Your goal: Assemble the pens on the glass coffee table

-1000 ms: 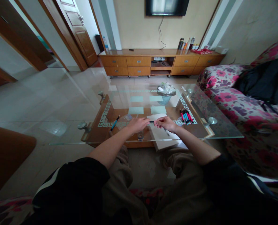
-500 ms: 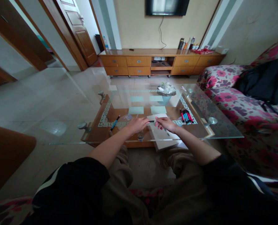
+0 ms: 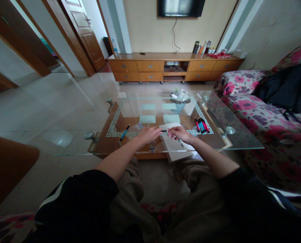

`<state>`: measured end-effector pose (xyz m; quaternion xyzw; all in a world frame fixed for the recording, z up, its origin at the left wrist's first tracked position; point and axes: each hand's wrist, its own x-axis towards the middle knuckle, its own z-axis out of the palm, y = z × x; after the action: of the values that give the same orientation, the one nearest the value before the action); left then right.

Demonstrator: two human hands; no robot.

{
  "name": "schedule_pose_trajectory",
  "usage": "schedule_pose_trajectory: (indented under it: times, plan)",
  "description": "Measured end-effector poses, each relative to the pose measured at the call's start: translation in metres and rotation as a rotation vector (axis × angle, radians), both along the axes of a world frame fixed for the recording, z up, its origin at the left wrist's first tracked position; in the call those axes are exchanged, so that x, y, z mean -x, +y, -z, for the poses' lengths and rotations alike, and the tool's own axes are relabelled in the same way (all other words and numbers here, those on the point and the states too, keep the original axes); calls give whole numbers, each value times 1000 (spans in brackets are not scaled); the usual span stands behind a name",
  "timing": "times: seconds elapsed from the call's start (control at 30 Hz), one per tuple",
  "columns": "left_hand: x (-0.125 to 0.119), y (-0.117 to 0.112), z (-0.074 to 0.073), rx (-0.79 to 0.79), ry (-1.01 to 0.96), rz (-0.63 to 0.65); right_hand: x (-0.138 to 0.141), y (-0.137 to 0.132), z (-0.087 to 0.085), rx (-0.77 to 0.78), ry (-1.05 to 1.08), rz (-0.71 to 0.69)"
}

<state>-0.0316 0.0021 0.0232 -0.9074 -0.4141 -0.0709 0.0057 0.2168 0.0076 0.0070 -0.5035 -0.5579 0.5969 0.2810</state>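
Observation:
Above the near part of the glass table (image 3: 130,148), my left hand (image 3: 150,134) is closed around one end of a slim black pen (image 3: 164,131). My right hand (image 3: 179,134) pinches the pen's other end, its fingers curled. The pen lies level between the two hands, and their fingers hide both its ends. Left of my left hand, a blue and black pen (image 3: 124,133) rests on the glass. To the right of my right hand lies a row of several pink, blue and black pens (image 3: 202,125).
White paper or a box (image 3: 174,148) shows through the glass under my hands, with a small round clear object (image 3: 152,147) beside it. A bin (image 3: 179,106) stands beyond. A floral sofa (image 3: 244,98) with a black bag (image 3: 287,86) is on the right.
The fingers of my right hand have shifted slightly at the pen's end. My left hand looks the same.

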Motion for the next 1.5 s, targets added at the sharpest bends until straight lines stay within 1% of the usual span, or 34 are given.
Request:
schedule_pose_trajectory:
  times: [0.47,1.0,1.23,1.5]
  plan:
    - [0,-1,-2,10,11,-29,0,-1,-2,7,-9,44]
    - [0,-3,-4,10,14,-45,0,1,-3,-40,0,60]
    - [0,-3,-4,4,19,-55,2,-1,-7,-66,23,69]
    - [0,-3,-3,-13,35,-54,1,0,-3,-113,33,68]
